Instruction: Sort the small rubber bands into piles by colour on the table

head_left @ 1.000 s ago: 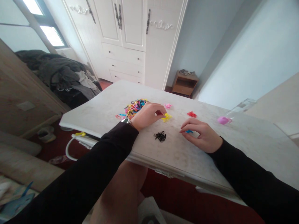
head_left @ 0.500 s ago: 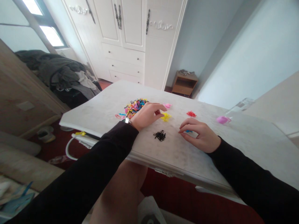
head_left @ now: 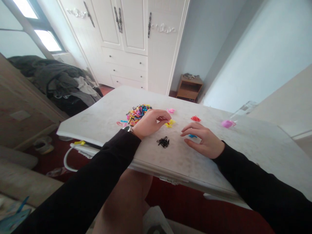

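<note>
My left hand (head_left: 154,121) is in a pinch, thumb and forefinger together above a small yellow pile (head_left: 170,123) of what look like rubber bands. A speck of red shows at those fingertips. Under and behind this hand lies a large mixed-colour heap (head_left: 138,113) of the same pieces, partly hidden. My right hand (head_left: 204,140) hovers with thumb and fingers apart, holding nothing visible, around a small blue pile (head_left: 192,136). Between the hands, nearer me, is a black pile (head_left: 163,142). A red pile (head_left: 195,118) and a pink pile (head_left: 171,111) sit farther back.
The white table (head_left: 146,156) carries all the piles. At its right stands a clear container (head_left: 243,110) beside a pink-purple object (head_left: 227,123). Several loose pieces (head_left: 122,122) lie left of the heap. Behind are a white wardrobe (head_left: 126,58) and a small wooden cabinet (head_left: 188,89).
My left thumb and forefinger have closed together near the yellow pile. The right hand's fingers have spread a little, showing more of the blue pile. The whole view has shifted slightly.
</note>
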Action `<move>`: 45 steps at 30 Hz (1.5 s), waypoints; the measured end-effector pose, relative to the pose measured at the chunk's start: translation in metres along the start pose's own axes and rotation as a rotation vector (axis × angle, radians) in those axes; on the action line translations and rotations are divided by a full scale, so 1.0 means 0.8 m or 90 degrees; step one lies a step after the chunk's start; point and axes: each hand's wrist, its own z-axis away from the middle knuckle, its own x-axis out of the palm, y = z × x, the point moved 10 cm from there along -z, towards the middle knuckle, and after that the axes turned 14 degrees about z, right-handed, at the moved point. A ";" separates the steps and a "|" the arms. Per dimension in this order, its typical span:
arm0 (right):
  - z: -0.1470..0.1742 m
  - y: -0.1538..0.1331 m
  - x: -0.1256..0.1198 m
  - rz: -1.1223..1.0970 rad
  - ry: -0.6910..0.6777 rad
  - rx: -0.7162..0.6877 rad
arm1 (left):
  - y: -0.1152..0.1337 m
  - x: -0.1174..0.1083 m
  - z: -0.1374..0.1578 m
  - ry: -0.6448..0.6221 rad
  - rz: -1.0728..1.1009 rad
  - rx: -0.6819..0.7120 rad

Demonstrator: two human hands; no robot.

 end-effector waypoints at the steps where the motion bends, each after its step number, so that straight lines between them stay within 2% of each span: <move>1: 0.000 0.000 0.001 0.001 -0.003 0.001 | -0.001 0.000 0.000 0.001 0.000 -0.002; 8: 0.004 0.004 0.012 0.025 -0.034 0.019 | -0.003 0.001 0.001 0.006 0.023 -0.012; 16: 0.007 0.003 0.027 0.042 -0.103 0.061 | 0.021 0.017 0.004 -0.003 0.050 0.011; 33: 0.008 0.003 0.030 0.026 -0.125 0.058 | 0.029 0.020 0.006 0.001 0.049 0.023; 40: 0.005 0.004 0.016 0.048 -0.054 0.059 | 0.026 0.014 0.006 0.029 0.059 0.029; 42: 0.004 0.018 -0.001 0.067 0.003 0.082 | 0.024 0.010 0.006 0.051 0.054 0.030; 45: 0.007 0.063 -0.035 0.087 0.104 0.172 | 0.024 0.006 0.006 0.064 0.039 0.036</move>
